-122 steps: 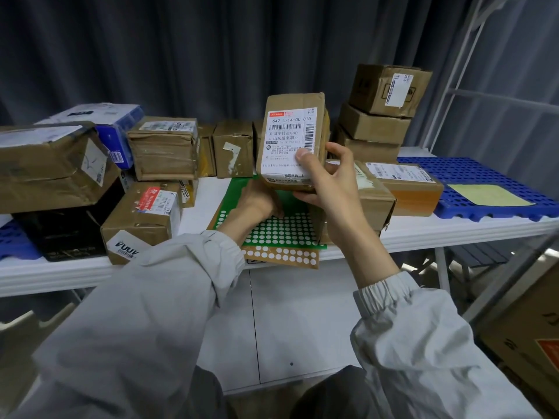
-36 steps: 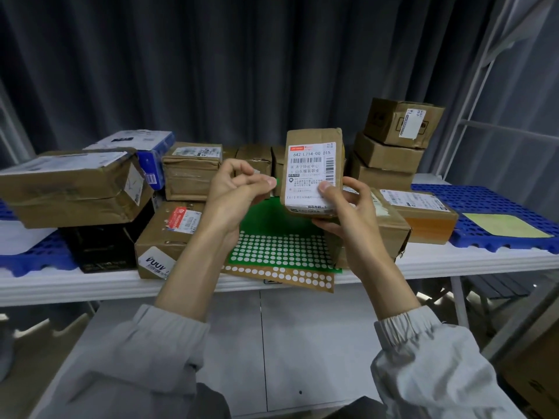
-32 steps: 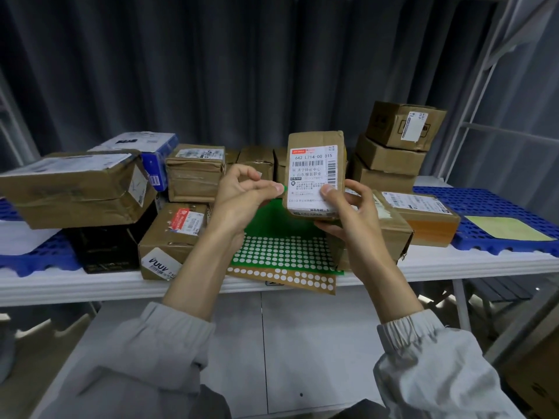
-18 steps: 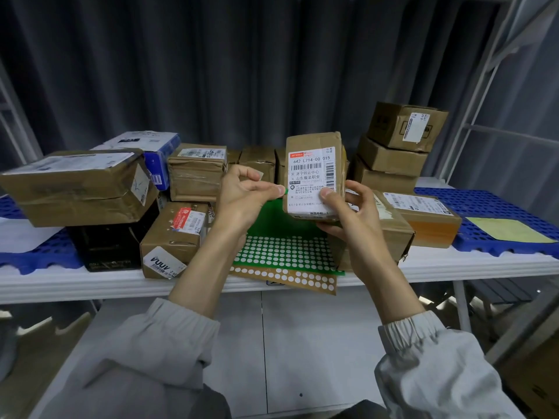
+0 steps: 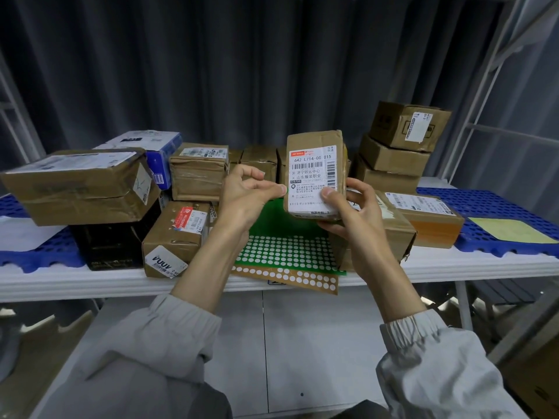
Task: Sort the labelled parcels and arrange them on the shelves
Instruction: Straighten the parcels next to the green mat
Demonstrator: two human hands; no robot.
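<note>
I hold a small brown parcel (image 5: 314, 176) upright above the table, its white barcode label facing me. My right hand (image 5: 354, 219) grips its lower right corner, thumb on the label. My left hand (image 5: 245, 198) has thumb and forefinger pinched together at the label's left edge, where a sliver of a green sticker (image 5: 288, 191) shows. Below lies a green sticker sheet (image 5: 284, 249) of white dots, on top of a brown sheet (image 5: 290, 276).
Several taped cardboard parcels crowd the white table (image 5: 90, 285): a large box (image 5: 78, 186) at left, a stack of three (image 5: 402, 140) at right. Blue perforated pallets (image 5: 484, 207) lie at both ends. A grey metal shelf frame (image 5: 484, 86) stands at right.
My left hand came up from under the parcel with fingers pinched and moved right until it touches the label's left edge. The parcel stays held up in my right hand.
</note>
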